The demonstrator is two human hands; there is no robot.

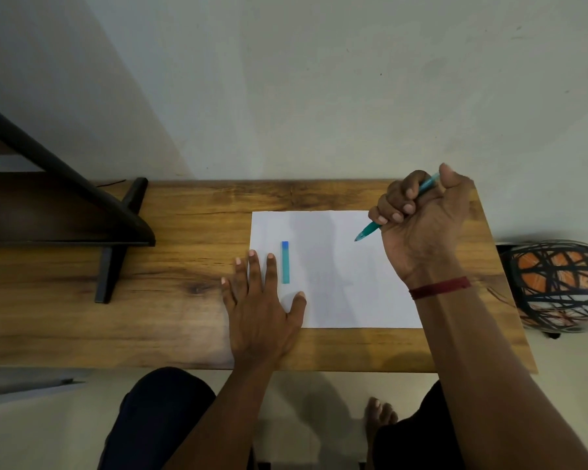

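A white sheet of paper (336,266) lies flat on the wooden table (184,283). My left hand (262,307) presses palm-down on the sheet's left edge, fingers straight and spread. Just right of its fingers a small blue-green pen cap (285,262) lies on the paper. My right hand (421,222) grips a teal pen (370,228) in a fist above the sheet's upper right corner. The pen's tip points down-left and hovers over the paper. A red thread band circles my right wrist.
A dark shelf frame (116,232) stands on the table's left part. A wall runs along the table's far edge. A round ball-like object with black lines and orange patches (560,286) sits off the right end. My knees and a bare foot show below the front edge.
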